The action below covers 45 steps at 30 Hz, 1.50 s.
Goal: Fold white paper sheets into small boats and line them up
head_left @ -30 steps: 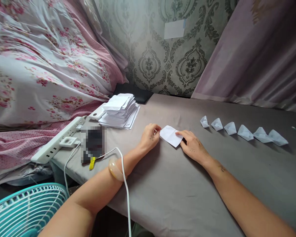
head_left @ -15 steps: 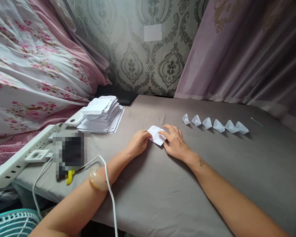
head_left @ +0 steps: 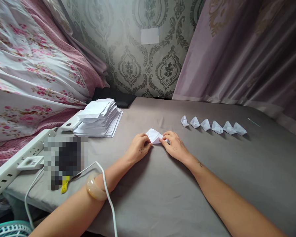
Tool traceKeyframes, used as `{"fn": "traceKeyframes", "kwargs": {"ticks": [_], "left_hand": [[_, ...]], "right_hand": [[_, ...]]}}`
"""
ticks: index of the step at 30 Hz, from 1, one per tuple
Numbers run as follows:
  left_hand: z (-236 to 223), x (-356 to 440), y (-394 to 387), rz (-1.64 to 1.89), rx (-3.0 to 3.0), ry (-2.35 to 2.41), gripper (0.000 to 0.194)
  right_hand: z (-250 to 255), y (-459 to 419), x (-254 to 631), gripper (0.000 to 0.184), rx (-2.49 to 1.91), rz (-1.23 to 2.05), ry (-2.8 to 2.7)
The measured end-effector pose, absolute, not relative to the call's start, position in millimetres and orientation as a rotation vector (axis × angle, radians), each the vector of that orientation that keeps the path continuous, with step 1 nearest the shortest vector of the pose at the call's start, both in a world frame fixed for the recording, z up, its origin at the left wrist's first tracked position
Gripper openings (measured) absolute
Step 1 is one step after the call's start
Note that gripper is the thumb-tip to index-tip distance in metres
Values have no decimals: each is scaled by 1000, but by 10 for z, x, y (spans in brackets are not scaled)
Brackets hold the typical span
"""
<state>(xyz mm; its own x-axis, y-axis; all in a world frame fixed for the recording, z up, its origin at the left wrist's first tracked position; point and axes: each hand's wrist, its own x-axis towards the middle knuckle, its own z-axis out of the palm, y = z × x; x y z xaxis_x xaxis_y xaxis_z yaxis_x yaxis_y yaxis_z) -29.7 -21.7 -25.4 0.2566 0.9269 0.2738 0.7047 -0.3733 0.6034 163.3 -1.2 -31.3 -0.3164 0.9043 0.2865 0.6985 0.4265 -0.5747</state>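
One small folded white paper (head_left: 153, 135) sits on the gray cloth (head_left: 187, 191), mid-table, between left hand (head_left: 139, 146) and right hand (head_left: 174, 146); both touch it.

Left: thumb and index closed together on the paper's near left corner, other fingers curled in, little gap. Right: thumb and fingertips on the near right edge, fingers bent, small opening between thumb and index; outer fingers partly hidden, cannot tell if they touch the paper. Grip looks light on both sides, neither fist clenched.

Paper: blunt peak points away from the person, toward the wall. Visible long axis runs side to side, one hand at each end. Folded flap along the near right edge, shaded; exact fold layout too small to tell.

Right of it, well apart: six folded paper pieces (head_left: 205, 125) in a row, roughly left to right, the last two at the right end touching or overlapping. Left of it: paper stack (head_left: 98, 120), edges uneven, beside a black flat item (head_left: 113, 97). Bangle (head_left: 95, 189) on left forearm; white cable (head_left: 110, 197) crosses that forearm. Power strip (head_left: 22, 161) at far left, near a pixelated dark object (head_left: 70, 154).
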Motion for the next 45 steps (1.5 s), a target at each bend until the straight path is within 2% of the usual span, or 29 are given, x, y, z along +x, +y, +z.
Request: {"fn": "traceKeyframes", "kwargs": {"ticks": [11, 15, 19, 26, 31, 34, 38, 42, 45], "left_hand": [[-375, -213, -154, 922, 2082, 1666, 14], [-371, -229, -161, 891, 2150, 1658, 4], [-356, -239, -171, 820, 2255, 1611, 16], [-259, -236, -192, 642, 2408, 1606, 24], [-182, -227, -212, 568, 2470, 1590, 27], [-192, -231, -199, 572, 2484, 1590, 26], [-242, -254, -169, 602, 2480, 1557, 27], [-280, -274, -150, 621, 2458, 1543, 26], [-288, -276, -148, 618, 2441, 1543, 27]], "right_hand": [[-360, -2, 1524, 12, -1482, 289, -2083], [-352, -2, 1529, 12, -1494, 264, -2098], [-339, -3, 1539, 12, -1487, 280, -2116], [-326, -1, 1556, 6, -1462, 296, -2128], [-246, -111, 1456, 22, -1382, -10, -2282], [-200, -202, 1378, 23, -1390, -131, -2373], [-206, -322, 1329, 29, -1440, 5, -2436], [-181, -466, 1291, 26, -1481, 110, -2404], [-138, -571, 1228, 35, -1565, 133, -2397]]}}
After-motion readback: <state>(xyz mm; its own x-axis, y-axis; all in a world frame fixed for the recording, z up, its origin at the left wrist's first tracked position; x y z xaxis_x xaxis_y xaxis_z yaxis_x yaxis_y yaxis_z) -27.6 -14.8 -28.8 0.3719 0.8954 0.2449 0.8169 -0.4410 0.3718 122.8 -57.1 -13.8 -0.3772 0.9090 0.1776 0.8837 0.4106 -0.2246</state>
